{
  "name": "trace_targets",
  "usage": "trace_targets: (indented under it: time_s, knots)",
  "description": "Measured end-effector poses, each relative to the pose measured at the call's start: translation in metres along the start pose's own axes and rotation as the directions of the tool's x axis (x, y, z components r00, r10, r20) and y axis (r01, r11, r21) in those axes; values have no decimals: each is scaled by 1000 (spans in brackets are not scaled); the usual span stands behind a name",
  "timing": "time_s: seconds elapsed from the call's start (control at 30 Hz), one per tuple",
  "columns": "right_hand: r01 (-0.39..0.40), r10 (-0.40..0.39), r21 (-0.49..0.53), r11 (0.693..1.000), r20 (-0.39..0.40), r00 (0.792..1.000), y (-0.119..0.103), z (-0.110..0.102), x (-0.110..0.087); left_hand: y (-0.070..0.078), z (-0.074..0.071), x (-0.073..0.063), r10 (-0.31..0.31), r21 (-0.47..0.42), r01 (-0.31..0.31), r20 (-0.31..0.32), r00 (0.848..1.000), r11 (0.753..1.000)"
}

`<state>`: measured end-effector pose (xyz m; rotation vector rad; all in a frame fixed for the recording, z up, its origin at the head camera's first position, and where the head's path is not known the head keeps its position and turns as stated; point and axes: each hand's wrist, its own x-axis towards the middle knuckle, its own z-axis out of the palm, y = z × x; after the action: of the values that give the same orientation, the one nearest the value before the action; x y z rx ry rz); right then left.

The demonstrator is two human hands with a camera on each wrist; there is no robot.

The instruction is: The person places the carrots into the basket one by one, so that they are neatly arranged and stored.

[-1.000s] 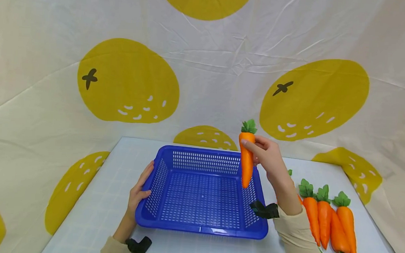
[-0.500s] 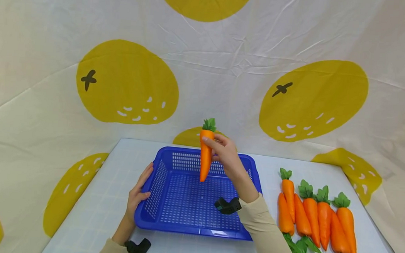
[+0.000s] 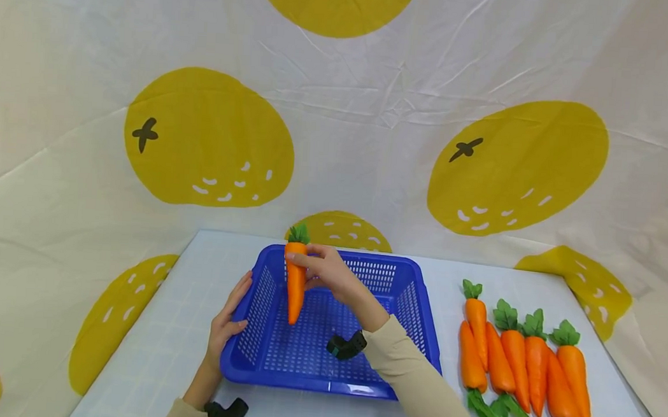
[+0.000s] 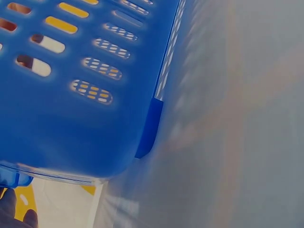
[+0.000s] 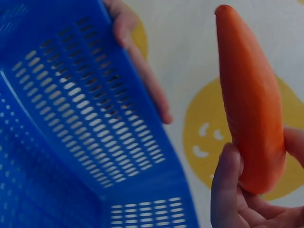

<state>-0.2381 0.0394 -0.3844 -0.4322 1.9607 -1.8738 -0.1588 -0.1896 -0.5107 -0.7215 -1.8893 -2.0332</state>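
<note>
My right hand (image 3: 334, 273) pinches an orange carrot (image 3: 295, 286) near its leafy top. The carrot hangs tip down over the left part of a blue plastic basket (image 3: 329, 387), apart from its floor. In the right wrist view the thumb and fingers press the thick end of the carrot (image 5: 251, 104) from both sides. My left hand (image 3: 225, 323) rests against the left side of the basket, fingers straight along the rim and thumb at its edge. Close up, the left wrist view has the slotted wall of the basket (image 4: 71, 128); only dark fingertips show at its lower corner.
Several carrots (image 3: 510, 366) with green leaves lie in a row on the table (image 3: 147, 350), right of the basket. Some point the opposite way. Behind the table hangs a pale cloth (image 3: 360, 159) with yellow fruit prints.
My right hand has carried the carrot leftward from above the basket's right rim to its left part, and lowered it a little. The left hand stays at the basket's side.
</note>
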Motion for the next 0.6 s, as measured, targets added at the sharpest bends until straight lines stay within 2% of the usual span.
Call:
trace_targets:
  time_s: [0.13, 0.3, 0.43, 0.6]
  knots:
    - [-52, 53, -39, 998, 36, 998, 15, 8, 3, 0, 1, -1, 2, 13, -2, 5, 1000, 1000]
    - [-106, 111, -68, 992, 82, 990, 31, 14, 5, -1, 2, -4, -29, 36, 29, -14, 999, 999]
    - [-146, 153, -90, 985, 85, 984, 42, 15, 8, 0, 2, -4, -42, 45, 43, -32, 999, 998]
    - [-200, 217, -166, 966, 94, 972, 54, 17, 11, 0, 1, -2, -52, 65, 53, -24, 998, 996]
